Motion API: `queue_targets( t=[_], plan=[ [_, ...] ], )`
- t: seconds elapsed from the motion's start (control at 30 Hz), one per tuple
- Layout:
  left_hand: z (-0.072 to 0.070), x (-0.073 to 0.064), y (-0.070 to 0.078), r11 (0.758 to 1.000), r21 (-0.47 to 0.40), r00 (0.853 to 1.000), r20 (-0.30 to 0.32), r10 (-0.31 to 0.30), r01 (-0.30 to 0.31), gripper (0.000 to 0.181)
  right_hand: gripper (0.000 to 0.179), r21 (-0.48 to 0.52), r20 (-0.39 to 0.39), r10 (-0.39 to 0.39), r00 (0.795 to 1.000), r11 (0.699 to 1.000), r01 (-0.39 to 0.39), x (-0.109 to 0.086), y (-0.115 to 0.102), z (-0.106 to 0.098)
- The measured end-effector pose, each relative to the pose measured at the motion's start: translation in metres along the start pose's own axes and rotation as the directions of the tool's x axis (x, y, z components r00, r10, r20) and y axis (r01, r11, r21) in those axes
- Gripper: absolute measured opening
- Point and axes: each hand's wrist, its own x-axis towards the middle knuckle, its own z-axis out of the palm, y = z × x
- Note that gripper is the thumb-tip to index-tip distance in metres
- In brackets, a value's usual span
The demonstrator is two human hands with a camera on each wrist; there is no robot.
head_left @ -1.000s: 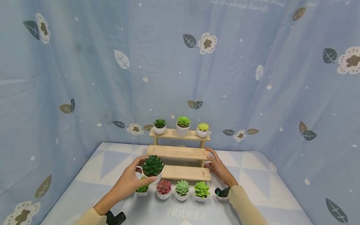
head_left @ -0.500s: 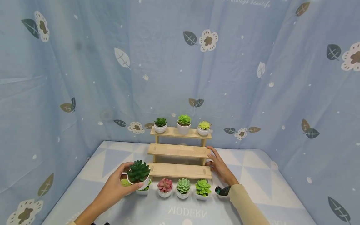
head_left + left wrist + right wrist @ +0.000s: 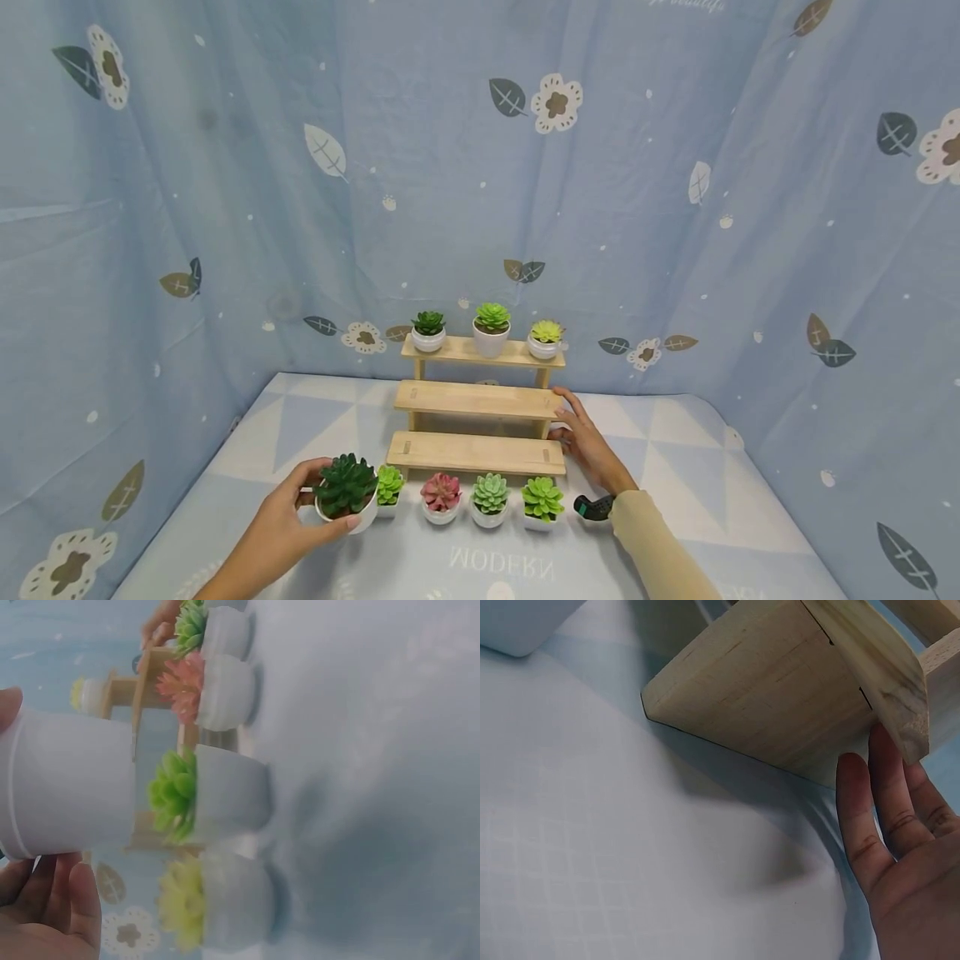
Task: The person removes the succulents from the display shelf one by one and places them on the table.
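Observation:
My left hand (image 3: 279,523) grips a dark green potted succulent (image 3: 347,485), thumb on one side of the white pot (image 3: 71,784) and fingers on the other. It hangs over the table's left front, close over a yellow-green succulent (image 3: 184,904) that the head view hides. My right hand (image 3: 592,450) rests against the right end of a three-step wooden stand (image 3: 480,398). In the right wrist view its fingers (image 3: 885,795) reach up fairly straight along the stand's side panel (image 3: 757,697), fingertips right at the board's end.
On the top step stand three potted succulents, a light green one (image 3: 492,333) in the middle. Along the stand's front are a bright green succulent (image 3: 388,487), a red one (image 3: 441,496), a pale green one (image 3: 490,497) and another green one (image 3: 542,502). A patterned curtain (image 3: 450,167) rises behind.
My left hand has carried the dark green succulent left and toward me, away from the stand's bottom step. The bright green succulent shows more fully. My right hand stays at the stand's end.

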Motion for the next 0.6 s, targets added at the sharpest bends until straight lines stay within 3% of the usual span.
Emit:
queue_targets(
  t=[0.23,0.6],
  plan=[
    [0.002,-0.006,-0.012,0.997,0.066,0.999,-0.007,-0.051,0.052,0.092,0.056,0.022,0.011,-0.01,1.0,1.0,0.01,0.0,0.001,0.0],
    [0.013,-0.012,-0.025,0.989,0.149,1.0,-0.014,-0.018,0.02,0.089,0.061,0.019,-0.006,-0.002,1.0,1.0,0.002,0.0,0.001,0.001]
  ],
)
